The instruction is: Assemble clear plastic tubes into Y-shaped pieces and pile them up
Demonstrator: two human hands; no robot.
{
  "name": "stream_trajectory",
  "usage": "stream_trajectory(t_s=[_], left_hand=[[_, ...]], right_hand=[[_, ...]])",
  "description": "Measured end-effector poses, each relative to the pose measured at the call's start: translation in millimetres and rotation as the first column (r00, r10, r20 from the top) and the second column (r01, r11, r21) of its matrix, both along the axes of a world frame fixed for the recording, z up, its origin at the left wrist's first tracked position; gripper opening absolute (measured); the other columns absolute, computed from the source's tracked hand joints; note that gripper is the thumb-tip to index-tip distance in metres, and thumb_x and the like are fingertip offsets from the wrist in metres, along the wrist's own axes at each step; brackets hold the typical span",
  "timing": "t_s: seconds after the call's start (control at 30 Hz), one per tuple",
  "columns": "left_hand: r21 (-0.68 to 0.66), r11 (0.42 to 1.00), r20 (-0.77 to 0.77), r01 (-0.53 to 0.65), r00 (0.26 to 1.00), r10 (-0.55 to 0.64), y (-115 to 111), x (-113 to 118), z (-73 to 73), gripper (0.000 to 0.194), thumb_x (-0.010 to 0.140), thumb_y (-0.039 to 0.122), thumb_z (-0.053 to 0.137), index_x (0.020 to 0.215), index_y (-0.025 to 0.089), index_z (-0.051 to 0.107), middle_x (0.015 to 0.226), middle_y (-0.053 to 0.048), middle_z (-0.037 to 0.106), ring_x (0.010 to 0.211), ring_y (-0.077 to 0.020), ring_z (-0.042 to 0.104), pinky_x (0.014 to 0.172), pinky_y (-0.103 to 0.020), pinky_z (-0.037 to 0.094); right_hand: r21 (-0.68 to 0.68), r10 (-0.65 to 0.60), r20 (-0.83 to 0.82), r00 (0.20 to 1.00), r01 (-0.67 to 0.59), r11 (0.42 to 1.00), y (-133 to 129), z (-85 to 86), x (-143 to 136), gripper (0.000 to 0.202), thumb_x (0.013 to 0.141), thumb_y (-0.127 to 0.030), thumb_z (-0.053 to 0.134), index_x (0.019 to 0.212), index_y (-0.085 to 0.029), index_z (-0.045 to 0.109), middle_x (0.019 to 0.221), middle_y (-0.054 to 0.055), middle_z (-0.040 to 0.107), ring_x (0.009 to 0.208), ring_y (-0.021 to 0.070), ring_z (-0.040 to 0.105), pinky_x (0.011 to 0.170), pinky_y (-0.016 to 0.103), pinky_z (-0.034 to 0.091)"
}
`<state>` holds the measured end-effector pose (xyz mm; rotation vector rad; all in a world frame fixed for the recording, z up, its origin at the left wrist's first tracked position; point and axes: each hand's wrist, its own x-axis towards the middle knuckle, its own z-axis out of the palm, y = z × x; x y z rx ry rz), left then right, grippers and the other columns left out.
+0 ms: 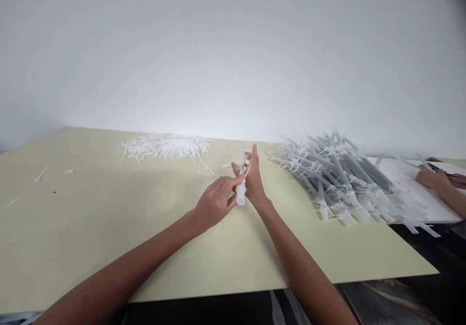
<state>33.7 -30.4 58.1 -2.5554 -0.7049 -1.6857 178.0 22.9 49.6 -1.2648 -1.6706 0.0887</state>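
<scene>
In the head view, my left hand [215,201] is closed around a short translucent white tube [241,195], thumb on top and its near end pointing toward me. My right hand [255,177] is just beyond and to the right of it, palm turned left and one finger pointing up. A thin white cable tie [248,170] curves from the tube along the right palm to the fingers, which seem closed on it. A pale strip sticks out leftward from the tube's far end. The right fingertips are partly hidden behind the tube.
A heap of white cable ties [165,146] lies at the table's back left. To the right is a big pile of grey and translucent tubes [338,174] with ties on them. Scraps lie far left. A co-worker's hands [435,179] hold a dark tool at far right.
</scene>
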Motion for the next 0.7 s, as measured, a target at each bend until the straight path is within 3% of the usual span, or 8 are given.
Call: stream_trajectory(t_s=[0.1,0.3,0.5,0.6,0.7], left_hand=[[0.113,0.993,0.083,-0.038,0.996,0.029,2,-1,-9.5,0.038,0.085,0.013,0.053,0.123,0.017,0.046,0.088,-0.004,0.066,0.077,-0.0127,0.062,0.070,-0.025,0.051],[0.129,0.980,0.249,-0.151,0.961,0.116,-4,-4,-5.5,0.039,0.082,0.015,0.060,0.119,0.018,0.049,0.086,-0.005,0.067,0.074,-0.0131,0.064,0.067,-0.025,0.052],[0.166,0.966,0.249,-0.197,0.956,0.152,-3,-7,-1.6,0.035,0.082,0.021,0.061,0.116,0.020,0.053,0.084,-0.004,0.064,0.075,-0.0142,0.061,0.065,-0.026,0.051],[0.178,0.951,0.243,-0.251,0.948,0.205,-4,-8,2.9,0.036,0.079,0.017,0.063,0.114,0.021,0.055,0.090,-0.005,0.060,0.082,-0.0157,0.060,0.068,-0.027,0.051],[0.170,0.959,0.252,-0.227,0.951,0.180,-6,-7,7.3,0.039,0.080,0.014,0.062,0.116,0.022,0.054,0.101,-0.008,0.059,0.093,-0.0173,0.059,0.076,-0.030,0.052]], right_hand=[[0.042,0.088,-0.058,0.994,-0.086,0.995,-3,-2.7,-7,0.084,0.085,-0.041,0.053,0.147,-0.027,-0.002,0.133,0.015,0.035,0.127,0.0238,0.038,0.097,0.042,0.043],[0.072,0.153,-0.117,0.981,-0.146,0.987,-7,-9.0,-17,0.070,0.084,-0.037,0.054,0.143,-0.032,0.016,0.130,0.010,0.036,0.128,0.0217,0.039,0.098,0.042,0.046],[0.073,0.105,-0.095,0.990,-0.098,0.993,-10,-9.7,-21,0.036,0.087,-0.025,0.048,0.123,-0.024,0.044,0.120,0.009,0.046,0.115,0.0184,0.049,0.095,0.039,0.049],[0.080,0.083,-0.057,0.995,-0.078,0.994,-13,-7.7,-22,0.028,0.087,-0.024,0.046,0.115,-0.023,0.051,0.117,0.008,0.051,0.113,0.0184,0.051,0.094,0.039,0.049],[0.089,0.125,-0.063,0.990,-0.119,0.989,-16,-5.8,-25,0.028,0.088,-0.023,0.045,0.116,-0.023,0.051,0.123,0.008,0.050,0.117,0.0179,0.050,0.096,0.038,0.047]])
